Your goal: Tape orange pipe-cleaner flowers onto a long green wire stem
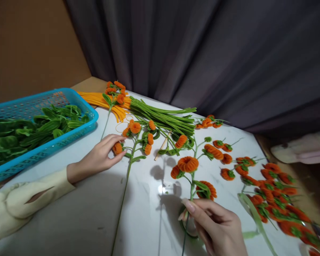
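My right hand pinches the green stem of an orange chenille flower spray between thumb and fingers, with the spray raised upright above the table. A leaf sits on its stem just above the fingertips. A roll of green tape is partly hidden beside these fingers. My left hand reaches to a second flower spray lying on the table. Its thumb and fingers are curved apart around a small orange flower, without a visible grip on it.
A blue basket of green leaves stands at left. Orange pipe cleaners and green pipe cleaners lie at the back, near a thin wooden stick. Loose orange flower heads crowd the right side. A dark curtain hangs behind.
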`<state>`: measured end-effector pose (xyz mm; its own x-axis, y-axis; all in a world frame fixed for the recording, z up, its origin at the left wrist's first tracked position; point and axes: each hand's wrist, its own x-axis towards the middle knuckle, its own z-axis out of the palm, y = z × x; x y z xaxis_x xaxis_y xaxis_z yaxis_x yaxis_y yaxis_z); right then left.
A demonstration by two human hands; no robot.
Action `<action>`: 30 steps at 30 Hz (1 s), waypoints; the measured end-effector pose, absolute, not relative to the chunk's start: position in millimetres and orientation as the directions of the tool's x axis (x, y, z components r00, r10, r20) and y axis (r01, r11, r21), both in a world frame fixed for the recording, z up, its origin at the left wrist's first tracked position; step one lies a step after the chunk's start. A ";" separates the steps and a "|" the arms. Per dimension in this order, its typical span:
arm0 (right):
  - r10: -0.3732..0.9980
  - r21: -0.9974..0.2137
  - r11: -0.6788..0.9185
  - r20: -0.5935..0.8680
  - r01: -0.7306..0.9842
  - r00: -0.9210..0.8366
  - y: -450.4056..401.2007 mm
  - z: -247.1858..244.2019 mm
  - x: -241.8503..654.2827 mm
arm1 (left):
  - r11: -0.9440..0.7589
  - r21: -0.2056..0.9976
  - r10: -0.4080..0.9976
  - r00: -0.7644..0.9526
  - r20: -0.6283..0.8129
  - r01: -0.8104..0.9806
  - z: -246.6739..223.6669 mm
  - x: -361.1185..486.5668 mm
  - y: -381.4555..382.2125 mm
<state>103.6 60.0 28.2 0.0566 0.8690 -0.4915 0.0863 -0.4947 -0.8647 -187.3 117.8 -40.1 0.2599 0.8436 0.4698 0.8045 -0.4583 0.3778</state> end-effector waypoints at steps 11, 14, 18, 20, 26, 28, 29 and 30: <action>0.903 -0.903 -0.427 -0.429 0.047 -0.025 56.6 28.5 111.7 | -0.408 0.335 0.869 0.249 0.426 0.849 -44.8 -187.3 115.2; 0.910 -0.912 -0.409 -0.410 0.020 -0.062 56.8 26.4 113.0 | -0.401 0.349 0.870 0.234 0.434 0.847 -44.3 -187.0 113.4; 0.915 -0.920 -0.393 -0.391 0.000 -0.097 57.1 23.2 114.7 | -0.412 0.354 0.861 0.231 0.454 0.840 -42.9 -185.7 112.7; 0.918 -0.923 -0.385 -0.383 -0.001 -0.100 56.6 22.4 115.3 | -0.424 0.346 0.852 0.239 0.466 0.837 -42.0 -185.0 112.5; 0.923 -0.929 -0.370 -0.366 -0.013 -0.120 55.4 19.9 115.2 | -0.466 0.327 0.817 0.258 0.515 0.822 -39.2 -184.4 110.1; 0.924 -0.930 -0.368 -0.364 -0.013 -0.121 55.3 19.3 115.0 | -0.468 0.329 0.811 0.251 0.528 0.820 -38.5 -184.1 109.5; 0.923 -0.929 -0.370 -0.365 -0.015 -0.120 55.1 19.3 114.9 | -0.465 0.334 0.812 0.246 0.529 0.820 -38.3 -183.9 109.3; 0.923 -0.928 -0.372 -0.368 -0.015 -0.117 54.9 19.4 114.8 | -0.460 0.342 0.817 0.239 0.525 0.820 -38.1 -183.7 109.2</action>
